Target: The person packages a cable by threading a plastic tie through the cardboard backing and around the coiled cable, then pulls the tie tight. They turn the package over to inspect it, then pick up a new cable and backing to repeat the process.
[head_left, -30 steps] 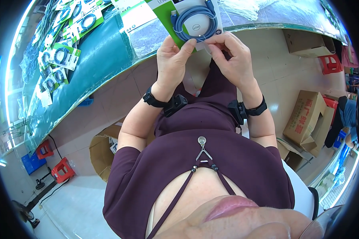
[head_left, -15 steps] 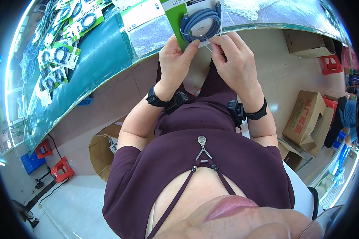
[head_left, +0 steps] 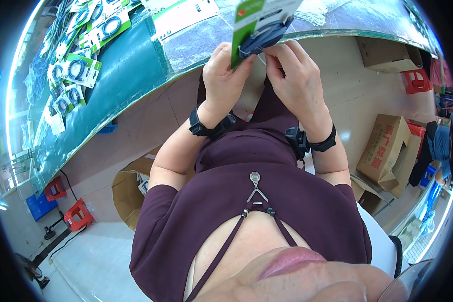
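My left hand (head_left: 225, 73) is closed on the lower left edge of a green-and-white packaging card (head_left: 242, 31). The card is tilted, so its face shows at a slant. A coiled blue-grey cable (head_left: 268, 37) lies against the card's front, a thin white tie about it near my left fingers. My right hand (head_left: 298, 73) is closed in a pinch at the coil's lower side. A thin white tie end (head_left: 261, 60) hangs just below those fingertips; the fingertips themselves are partly hidden.
Beyond my hands runs a green-topped table (head_left: 131, 65). Many carded cables (head_left: 76, 70) are heaped at its left, with flat white cards (head_left: 181, 17) at the far middle. Cardboard boxes (head_left: 380, 148) stand on the floor at right, another (head_left: 126, 194) at left. Red stools (head_left: 78, 215) are on both sides.
The card and coil have turned from facing me to a steep slant and shifted slightly right. My left hand has rolled along with them; my right hand has barely moved.
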`<state>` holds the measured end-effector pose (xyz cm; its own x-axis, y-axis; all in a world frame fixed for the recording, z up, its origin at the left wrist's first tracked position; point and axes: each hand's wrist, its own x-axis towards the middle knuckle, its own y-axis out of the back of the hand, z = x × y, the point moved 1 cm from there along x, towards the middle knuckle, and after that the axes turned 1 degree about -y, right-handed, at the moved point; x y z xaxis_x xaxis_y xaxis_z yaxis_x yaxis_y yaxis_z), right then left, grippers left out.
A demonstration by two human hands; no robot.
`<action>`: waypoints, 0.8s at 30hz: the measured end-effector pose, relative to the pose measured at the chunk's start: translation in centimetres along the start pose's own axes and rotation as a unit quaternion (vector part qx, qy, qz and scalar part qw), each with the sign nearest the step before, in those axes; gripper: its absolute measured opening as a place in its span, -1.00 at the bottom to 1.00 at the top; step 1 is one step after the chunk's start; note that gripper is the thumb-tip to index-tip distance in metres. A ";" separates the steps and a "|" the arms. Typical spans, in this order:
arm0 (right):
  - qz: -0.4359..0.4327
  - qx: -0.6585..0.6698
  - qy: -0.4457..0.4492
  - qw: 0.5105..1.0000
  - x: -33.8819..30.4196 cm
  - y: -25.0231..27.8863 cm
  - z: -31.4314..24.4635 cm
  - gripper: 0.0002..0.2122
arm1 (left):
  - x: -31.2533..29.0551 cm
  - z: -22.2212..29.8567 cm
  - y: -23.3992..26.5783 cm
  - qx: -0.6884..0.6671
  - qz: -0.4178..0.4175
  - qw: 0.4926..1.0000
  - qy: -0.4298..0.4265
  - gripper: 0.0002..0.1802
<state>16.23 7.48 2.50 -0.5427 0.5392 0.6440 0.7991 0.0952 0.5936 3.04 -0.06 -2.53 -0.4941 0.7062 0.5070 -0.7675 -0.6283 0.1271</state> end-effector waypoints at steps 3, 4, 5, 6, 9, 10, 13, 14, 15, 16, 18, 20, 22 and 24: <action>-0.006 -0.003 -0.005 1.000 -0.3 -0.1 0.0 -0.85 | 0.4 0.6 0.1 0.080 0.003 0.993 -0.082 -0.64; -0.012 -0.004 -0.001 1.000 -0.6 -0.1 0.1 -0.83 | 0.5 0.7 0.1 0.085 -0.001 0.988 -0.130 -0.62; -0.017 -0.005 0.003 1.000 -1.0 -0.1 0.3 -0.82 | 0.6 0.7 0.2 0.090 -0.004 0.980 -0.177 -0.61; -0.023 -0.006 0.008 1.000 -1.5 -0.2 0.4 -0.80 | 0.6 0.8 0.3 0.095 -0.007 0.970 -0.224 -0.59; -0.006 0.061 0.008 0.998 -3.3 -0.6 1.0 -0.67 | 0.6 0.7 0.3 0.109 -0.013 0.958 -0.264 -0.58; 0.004 0.096 0.007 0.995 -3.9 -0.7 1.3 -0.61 | 0.5 0.7 0.3 0.117 -0.018 0.952 -0.283 -0.57; -0.008 0.089 -0.004 0.996 -5.7 -1.1 2.7 -0.58 | 0.3 1.2 0.5 0.135 -0.034 0.942 -0.305 -0.58; -0.014 0.086 -0.011 0.996 -6.4 -1.2 3.2 -0.56 | 0.3 1.4 0.6 0.144 -0.044 0.937 -0.315 -0.58; -0.019 0.082 -0.018 0.996 -7.1 -1.2 3.8 -0.54 | 0.3 1.5 0.6 0.143 -0.043 0.938 -0.313 -0.58; -0.025 0.078 -0.025 0.996 -7.8 -1.3 4.3 -0.52 | 0.4 1.6 0.6 0.144 -0.046 0.935 -0.320 -0.59; -0.036 0.073 -0.039 0.996 -9.1 -1.3 5.2 -0.48 | 0.5 1.7 0.6 0.147 -0.050 0.930 -0.332 -0.59; -0.047 0.068 -0.053 0.995 -9.9 -1.3 5.9 -0.44 | 0.5 1.6 0.6 0.145 -0.050 0.931 -0.330 -0.60; -0.058 0.063 -0.066 0.994 -10.3 -1.3 6.3 -0.40 | 0.5 1.5 0.6 0.141 -0.050 0.932 -0.331 -0.60; -0.061 0.039 -0.061 0.995 -10.3 -1.2 6.2 -0.40 | 0.6 1.3 0.5 0.142 -0.044 0.932 -0.331 -0.57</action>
<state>22.44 7.05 -7.86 -0.6047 0.6176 0.5029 0.7496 0.2280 0.6214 2.91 -0.34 -1.00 -0.0029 0.4625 0.8866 -0.6072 -0.7053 0.3659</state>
